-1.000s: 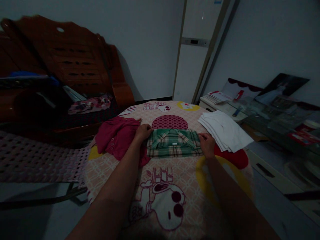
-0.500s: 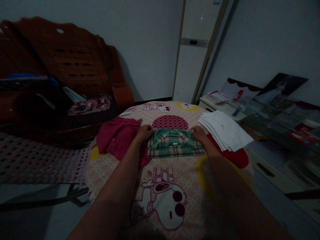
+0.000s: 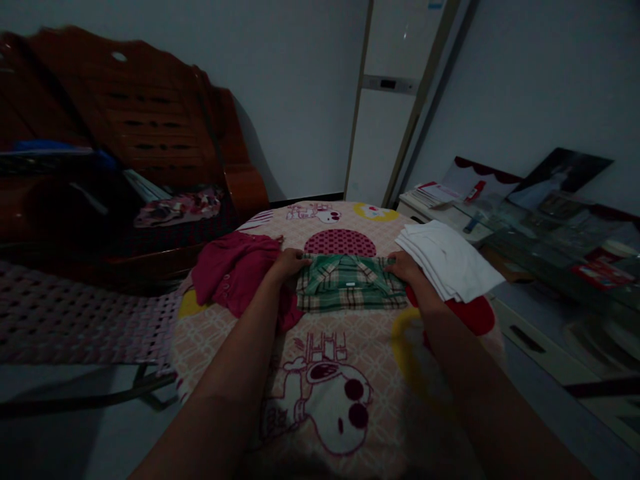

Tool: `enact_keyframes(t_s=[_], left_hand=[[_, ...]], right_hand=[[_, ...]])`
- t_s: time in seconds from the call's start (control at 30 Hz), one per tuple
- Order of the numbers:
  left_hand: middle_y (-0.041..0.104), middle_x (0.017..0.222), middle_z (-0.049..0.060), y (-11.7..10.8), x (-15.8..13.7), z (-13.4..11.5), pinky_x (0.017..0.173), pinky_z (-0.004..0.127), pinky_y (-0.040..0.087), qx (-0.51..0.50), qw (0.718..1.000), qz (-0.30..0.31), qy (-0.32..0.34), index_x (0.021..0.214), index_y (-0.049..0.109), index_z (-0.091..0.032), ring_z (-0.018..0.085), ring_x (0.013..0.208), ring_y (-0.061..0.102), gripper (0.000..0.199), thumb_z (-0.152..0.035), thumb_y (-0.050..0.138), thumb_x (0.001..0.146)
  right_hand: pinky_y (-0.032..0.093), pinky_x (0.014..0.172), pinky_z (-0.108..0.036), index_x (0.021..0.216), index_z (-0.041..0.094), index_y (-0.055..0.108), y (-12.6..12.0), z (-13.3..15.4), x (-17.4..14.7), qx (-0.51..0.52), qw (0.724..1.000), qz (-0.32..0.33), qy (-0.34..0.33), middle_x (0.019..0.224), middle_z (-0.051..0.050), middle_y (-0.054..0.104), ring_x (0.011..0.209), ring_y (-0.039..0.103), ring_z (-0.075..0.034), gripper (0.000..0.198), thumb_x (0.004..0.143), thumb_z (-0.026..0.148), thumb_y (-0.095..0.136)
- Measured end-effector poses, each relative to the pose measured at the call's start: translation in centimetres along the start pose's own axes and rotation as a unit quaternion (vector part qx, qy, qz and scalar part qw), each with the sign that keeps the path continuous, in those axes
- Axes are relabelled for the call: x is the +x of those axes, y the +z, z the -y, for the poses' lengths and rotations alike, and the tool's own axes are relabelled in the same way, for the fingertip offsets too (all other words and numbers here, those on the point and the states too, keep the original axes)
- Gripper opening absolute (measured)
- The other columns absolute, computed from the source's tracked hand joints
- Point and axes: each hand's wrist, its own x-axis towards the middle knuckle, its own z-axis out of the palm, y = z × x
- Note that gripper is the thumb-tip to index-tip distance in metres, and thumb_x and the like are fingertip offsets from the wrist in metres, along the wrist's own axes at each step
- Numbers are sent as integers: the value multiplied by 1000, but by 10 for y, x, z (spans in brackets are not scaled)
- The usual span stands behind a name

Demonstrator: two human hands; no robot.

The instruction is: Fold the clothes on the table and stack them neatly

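A green plaid shirt (image 3: 353, 293), folded into a flat rectangle with its collar area facing up, lies on the cloth-covered round table (image 3: 220, 353). At its far left corner, my left hand (image 3: 290, 262) pinches the fabric edge. My right hand (image 3: 403, 265) is closed on the far right corner in the same manner. Beside my left forearm rests a crumpled magenta buttoned garment (image 3: 237, 273), partly under the arm. To the right of my right hand is a stack of folded white cloth (image 3: 450, 260).
A wooden sofa (image 3: 150, 133) with a patterned cloth (image 3: 183, 207) stands at the back left, and a woven chair (image 3: 90, 313) at the left. On the right is a glass-topped cabinet (image 3: 530, 247) with papers. A tall white appliance (image 3: 383, 133) stands behind the table.
Both hands keep their grip on the shirt's far corners. The shirt's far edge has shifted very slightly; the other cloths stay put.
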Motion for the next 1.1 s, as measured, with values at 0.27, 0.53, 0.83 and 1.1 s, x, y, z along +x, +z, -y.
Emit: enact_keyframes(t_s=[0.27, 0.53, 0.83, 1.1], left_hand=[[53, 55, -5, 4, -6, -6, 52, 23, 39, -183, 981, -23, -64, 67, 54, -19, 11, 52, 50, 26, -37, 72, 69], [63, 56, 3, -4, -22, -8, 48, 28, 42, -242, 955, 91, -147, 65, 61, -15, 16, 51, 56, 48, -58, 82, 59], [68, 64, 2, -6, -33, -8, 51, 25, 47, -259, 954, 131, -71, 76, 66, -15, 14, 53, 59, 36, -44, 82, 63], [55, 51, -3, 8, -22, -29, 54, 24, 43, -71, 994, 78, -21, 64, 63, -16, 15, 55, 56, 13, -26, 68, 72]], right_hand=[[46, 56, -26, 69, 18, 66, -8, 4, -15, 235, 963, -72, 114, 59, 2, 65, 58, 59, -16, 13, 61, 28, 69], [49, 54, -28, 61, 19, 65, -11, 4, -30, 295, 946, 29, 135, 56, -3, 66, 58, 64, -20, 15, 61, 27, 78], [43, 56, -26, 53, 22, 57, -4, 5, -31, 144, 986, -53, 65, 53, 1, 62, 58, 58, -16, 24, 65, 38, 70], [47, 61, -29, 73, 17, 67, -15, 3, -61, 331, 931, -117, 100, 67, -1, 66, 64, 58, -17, 33, 65, 49, 67]])
